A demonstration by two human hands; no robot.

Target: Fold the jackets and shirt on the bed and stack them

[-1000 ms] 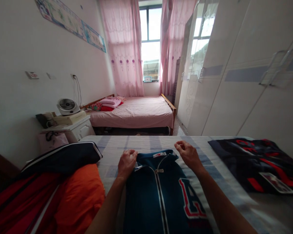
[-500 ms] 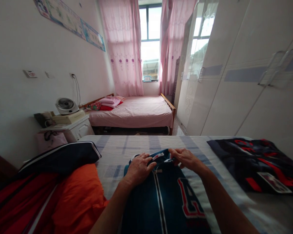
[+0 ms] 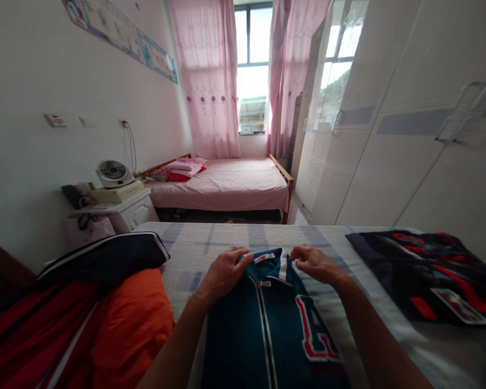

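Observation:
A teal zip-up jacket (image 3: 243, 329) lies front up on the near bed, its white-edged zipper running down the middle. A red-and-white letter patch sits on its right side, and a white label shows inside the standing collar (image 3: 267, 258). At the collar's left edge, my left hand (image 3: 225, 272) is closed on the fabric, thumb along the rim. Just right of the collar is my right hand (image 3: 316, 266), its fingers bent and a little apart, with no fabric visible between them.
Left of the jacket are an orange garment (image 3: 133, 324) and a red and navy garment (image 3: 44, 319). A folded black and red garment (image 3: 433, 275) lies at the right. Beyond stand a pink bed (image 3: 227, 186), a nightstand (image 3: 135, 210) with a fan (image 3: 114, 173), and a white wardrobe (image 3: 389, 173).
My right hand has let go of the collar and sits just to its right. The collar's right side now stands up, showing its white stripe. My left hand has shifted slightly left and up.

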